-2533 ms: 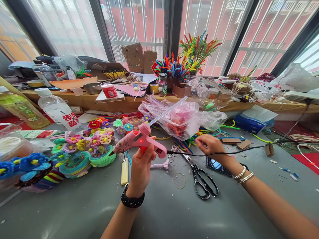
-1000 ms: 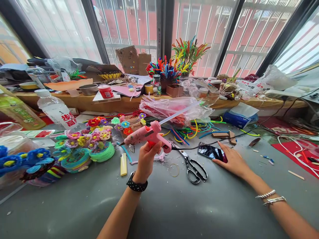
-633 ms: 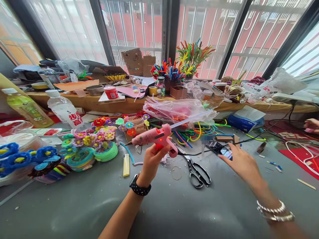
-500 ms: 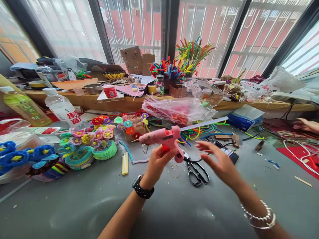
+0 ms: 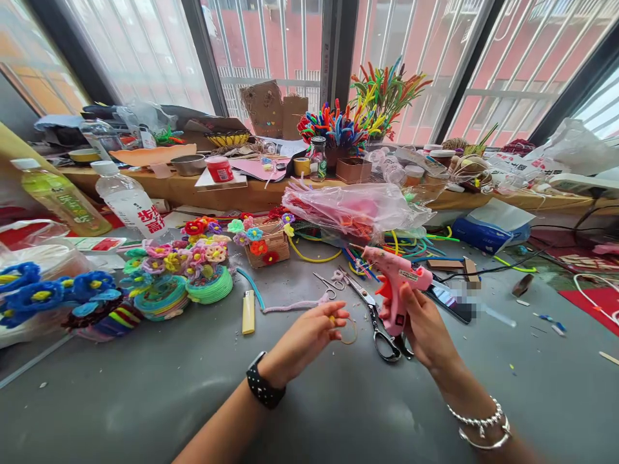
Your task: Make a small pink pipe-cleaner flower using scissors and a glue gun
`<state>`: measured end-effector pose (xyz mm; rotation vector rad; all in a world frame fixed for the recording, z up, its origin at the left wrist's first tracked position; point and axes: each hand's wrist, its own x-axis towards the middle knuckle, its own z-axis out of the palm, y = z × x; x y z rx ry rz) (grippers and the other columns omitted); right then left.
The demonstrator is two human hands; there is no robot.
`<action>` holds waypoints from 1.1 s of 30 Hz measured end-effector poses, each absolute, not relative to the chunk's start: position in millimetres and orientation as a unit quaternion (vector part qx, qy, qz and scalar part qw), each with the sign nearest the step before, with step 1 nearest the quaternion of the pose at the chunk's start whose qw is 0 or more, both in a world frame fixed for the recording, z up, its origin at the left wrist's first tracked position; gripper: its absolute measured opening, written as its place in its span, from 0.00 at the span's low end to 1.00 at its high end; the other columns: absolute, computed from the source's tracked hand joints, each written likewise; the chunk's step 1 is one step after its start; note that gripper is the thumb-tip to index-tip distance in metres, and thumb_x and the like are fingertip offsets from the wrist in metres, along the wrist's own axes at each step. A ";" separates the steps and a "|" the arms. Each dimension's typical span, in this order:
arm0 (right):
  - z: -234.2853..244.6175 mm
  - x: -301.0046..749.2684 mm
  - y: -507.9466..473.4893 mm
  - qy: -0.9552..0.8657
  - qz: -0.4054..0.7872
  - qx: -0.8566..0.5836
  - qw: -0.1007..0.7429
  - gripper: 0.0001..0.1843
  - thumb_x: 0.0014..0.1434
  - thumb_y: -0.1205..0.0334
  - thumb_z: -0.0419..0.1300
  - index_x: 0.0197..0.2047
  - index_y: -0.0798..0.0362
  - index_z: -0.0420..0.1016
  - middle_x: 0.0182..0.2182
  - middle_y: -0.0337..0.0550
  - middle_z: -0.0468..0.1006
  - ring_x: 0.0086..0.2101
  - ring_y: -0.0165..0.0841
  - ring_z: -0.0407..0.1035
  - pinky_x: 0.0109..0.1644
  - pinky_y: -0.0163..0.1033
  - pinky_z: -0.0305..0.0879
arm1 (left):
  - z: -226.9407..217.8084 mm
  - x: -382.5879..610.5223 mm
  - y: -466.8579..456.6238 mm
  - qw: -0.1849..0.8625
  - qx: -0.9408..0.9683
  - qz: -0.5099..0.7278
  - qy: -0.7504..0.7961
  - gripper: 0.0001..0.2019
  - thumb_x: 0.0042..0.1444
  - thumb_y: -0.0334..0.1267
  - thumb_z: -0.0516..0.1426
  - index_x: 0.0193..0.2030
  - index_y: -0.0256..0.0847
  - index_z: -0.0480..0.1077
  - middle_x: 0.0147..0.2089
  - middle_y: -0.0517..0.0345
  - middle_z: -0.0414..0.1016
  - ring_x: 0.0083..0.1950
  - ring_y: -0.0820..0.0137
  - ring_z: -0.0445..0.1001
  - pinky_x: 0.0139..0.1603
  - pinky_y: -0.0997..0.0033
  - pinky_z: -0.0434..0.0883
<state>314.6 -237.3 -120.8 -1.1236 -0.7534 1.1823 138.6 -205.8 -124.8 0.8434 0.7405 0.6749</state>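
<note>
My right hand (image 5: 430,328) is wrapped round the handle of a pink glue gun (image 5: 399,277), its nozzle tilted up to the left and its orange trigger facing left. A translucent glue stick (image 5: 493,312) sticks out behind it. My left hand (image 5: 309,335), with a black watch on its wrist, hovers apart from the gun, its fingers loosely bent and parted. Near its fingertips lies a thin rubber band (image 5: 355,332) on the table. Black-handled scissors (image 5: 385,348) lie below the gun, partly hidden. Small scissors (image 5: 333,283) and a yellow lighter (image 5: 248,312) are close by.
Pipe-cleaner flower pots (image 5: 210,283) and blue flowers (image 5: 72,290) stand at the left, bottles (image 5: 130,200) behind them. A plastic bag (image 5: 358,206) lies over coloured pipe cleaners at the back. A phone (image 5: 452,303) and a blue packet (image 5: 488,232) are at the right.
The glue gun has passed from my left hand to my right and moved rightward, its nozzle now tipped upward. My left hand has let go. The other person's hand at the right has mostly left view.
</note>
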 end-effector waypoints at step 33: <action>-113.4 315.5 -244.5 -0.539 0.299 -0.662 0.427 0.23 0.41 0.52 0.62 0.38 0.54 0.61 0.20 0.33 0.65 0.19 0.26 0.59 0.22 0.33 0.59 | -121.0 104.0 -175.2 0.075 0.763 0.455 0.454 0.10 0.51 0.34 0.52 0.20 0.39 0.59 0.20 0.66 0.50 0.21 0.78 0.53 0.22 0.77 0.54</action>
